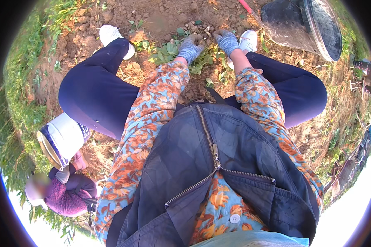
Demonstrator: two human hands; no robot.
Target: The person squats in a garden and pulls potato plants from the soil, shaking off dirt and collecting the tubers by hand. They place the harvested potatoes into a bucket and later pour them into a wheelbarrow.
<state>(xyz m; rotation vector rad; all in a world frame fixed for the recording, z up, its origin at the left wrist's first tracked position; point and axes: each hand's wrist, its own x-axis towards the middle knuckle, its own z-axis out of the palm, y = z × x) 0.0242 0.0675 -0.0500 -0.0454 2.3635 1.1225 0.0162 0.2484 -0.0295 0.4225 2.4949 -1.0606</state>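
Observation:
My left hand (190, 50), in a grey-blue knit glove, is low over a clump of green leafy plants (170, 51). Its fingers curl toward the pale pods (201, 28), which look like peanuts, among roots and soil. To the right of these pods is my right hand (227, 42), gloved the same way, with its fingertips down at the plant litter. Whether either hand grips a pod or stem is hidden by the gloves and leaves. Loose leaves and stems lie on the soil between my feet.
A dark bucket (292, 29) stands at the upper right, beside a pink-red handle (245, 6). My white shoes (109, 34) flank the plants. At lower left are a white bucket (66, 136) and another person in a purple top (66, 199). Green vegetation (21, 74) borders the left.

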